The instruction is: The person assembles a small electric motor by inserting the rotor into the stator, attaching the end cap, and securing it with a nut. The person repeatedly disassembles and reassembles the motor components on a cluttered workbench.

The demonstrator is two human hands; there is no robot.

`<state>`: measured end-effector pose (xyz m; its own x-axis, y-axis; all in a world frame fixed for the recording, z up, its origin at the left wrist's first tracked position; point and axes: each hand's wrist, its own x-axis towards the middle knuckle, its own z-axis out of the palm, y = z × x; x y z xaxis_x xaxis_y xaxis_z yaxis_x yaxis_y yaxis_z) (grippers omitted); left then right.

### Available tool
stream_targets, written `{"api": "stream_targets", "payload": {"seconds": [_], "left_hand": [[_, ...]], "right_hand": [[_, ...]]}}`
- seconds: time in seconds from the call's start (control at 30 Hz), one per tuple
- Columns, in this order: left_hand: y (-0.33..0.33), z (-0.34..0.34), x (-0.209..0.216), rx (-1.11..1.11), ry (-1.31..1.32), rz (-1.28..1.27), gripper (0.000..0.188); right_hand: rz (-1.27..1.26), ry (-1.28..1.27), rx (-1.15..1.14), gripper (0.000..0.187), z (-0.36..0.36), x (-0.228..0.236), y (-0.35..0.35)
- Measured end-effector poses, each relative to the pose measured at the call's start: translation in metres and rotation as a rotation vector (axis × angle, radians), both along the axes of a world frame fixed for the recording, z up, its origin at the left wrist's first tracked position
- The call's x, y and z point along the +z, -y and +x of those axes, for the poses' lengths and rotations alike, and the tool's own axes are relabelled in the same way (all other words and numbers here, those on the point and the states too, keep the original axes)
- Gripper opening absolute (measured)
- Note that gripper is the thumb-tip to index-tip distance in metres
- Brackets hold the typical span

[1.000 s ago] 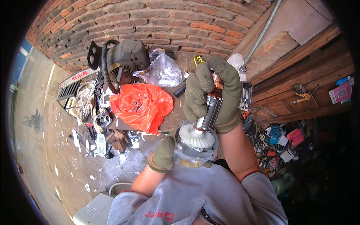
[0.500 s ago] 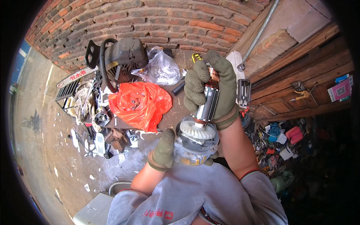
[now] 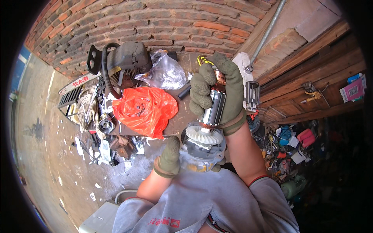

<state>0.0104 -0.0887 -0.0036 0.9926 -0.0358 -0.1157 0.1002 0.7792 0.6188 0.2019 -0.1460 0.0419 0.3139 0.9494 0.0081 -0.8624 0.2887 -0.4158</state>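
Mid-frame, the desk (image 3: 184, 117) carries a crumpled orange bag (image 3: 147, 112). Right of centre, the gloved right hand (image 3: 223, 93) is closed around a motor rotor (image 3: 215, 106). Lower centre, the gloved left hand (image 3: 169, 156), half open, cups a greyish housing (image 3: 199, 158) beneath the rotor's white fan (image 3: 204, 135).

Both hands gloved, forearms bare. Right hand (image 3: 230, 91) higher, over right part of tabletop (image 3: 185, 112), closed in grip, fingers (image 3: 201, 85) curled along hand's left. Right forearm (image 3: 248, 153) steep, leaning left. Left hand (image 3: 169, 157) lower, just off tabletop's near edge, cupped in hold: thumb (image 3: 171, 146) upright, palm hidden, fingertips (image 3: 217, 167) showing at right. Left forearm (image 3: 153, 186) slants up rightward.
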Motion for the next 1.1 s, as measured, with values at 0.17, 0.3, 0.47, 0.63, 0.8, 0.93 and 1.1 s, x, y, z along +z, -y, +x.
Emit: {"api": "stream_targets", "payload": {"seconds": [0.17, 0.3, 0.47, 0.63, 0.8, 0.93, 1.1], "left_hand": [[-0.001, -0.005, -0.003, -0.059, -0.02, -0.002, 0.128], [-0.001, -0.004, -0.013, -0.085, 0.019, 0.003, 0.129], [-0.005, -0.002, -0.009, -0.098, -0.02, 0.064, 0.131], [-0.005, -0.002, -0.004, -0.079, -0.05, 0.086, 0.132], [-0.001, -0.001, -0.031, 0.013, -0.048, 0.022, 0.127], [-0.003, 0.004, -0.025, -0.017, -0.099, 0.081, 0.123], [0.0, 0.003, -0.027, 0.022, -0.028, -0.009, 0.124]], "right_hand": [[-0.067, 0.084, -0.064, 0.047, -0.003, 0.009, 0.004], [-0.063, 0.085, -0.113, 0.047, -0.004, 0.016, 0.007], [0.07, 0.004, -0.072, 0.048, 0.002, 0.012, 0.008], [-0.013, 0.146, -0.155, 0.048, -0.002, 0.017, 0.009], [0.01, 0.128, -0.152, 0.049, 0.002, 0.022, 0.012], [0.101, 0.054, -0.096, 0.049, 0.009, 0.017, 0.016], [0.143, -0.011, -0.073, 0.048, 0.014, 0.01, 0.018]]}}
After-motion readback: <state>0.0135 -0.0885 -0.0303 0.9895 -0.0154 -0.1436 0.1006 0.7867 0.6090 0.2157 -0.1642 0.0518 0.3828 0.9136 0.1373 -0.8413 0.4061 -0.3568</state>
